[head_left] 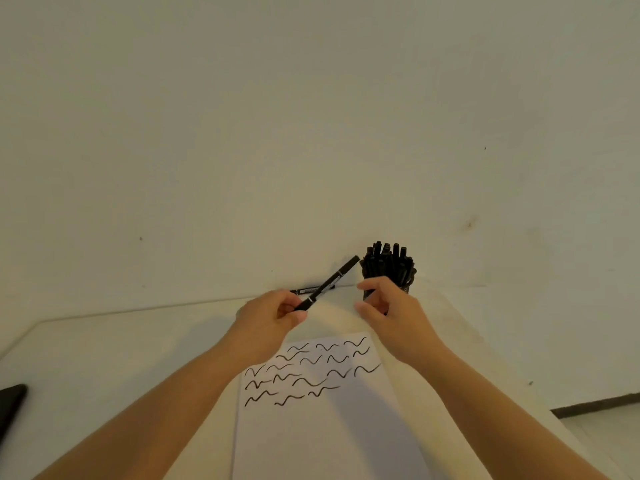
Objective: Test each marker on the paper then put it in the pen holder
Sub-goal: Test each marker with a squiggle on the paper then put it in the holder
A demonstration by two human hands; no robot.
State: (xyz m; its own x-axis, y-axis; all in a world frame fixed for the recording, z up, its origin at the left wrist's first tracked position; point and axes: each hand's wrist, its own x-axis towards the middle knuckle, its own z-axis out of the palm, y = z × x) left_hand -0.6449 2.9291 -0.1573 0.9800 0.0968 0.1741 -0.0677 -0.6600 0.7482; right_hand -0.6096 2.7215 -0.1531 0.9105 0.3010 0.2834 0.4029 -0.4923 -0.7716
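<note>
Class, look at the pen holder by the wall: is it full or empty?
Nearly full. The pen holder stands upright, crowded with black markers whose ends stick up above its rim. The right hand hides its lower front.

Two loose markers (pixel 330 283), one holder (pixel 389 271), one paper (pixel 325 427).

Two bare forearms run up from the near edge, one at the left and one at the right. No sleeve covers either of them as far as they show. The left hand (pixel 268 311) and the right hand (pixel 388 308) carry no glove, ring, watch or band on any part in view. The fingernails look short and unpainted.
</note>
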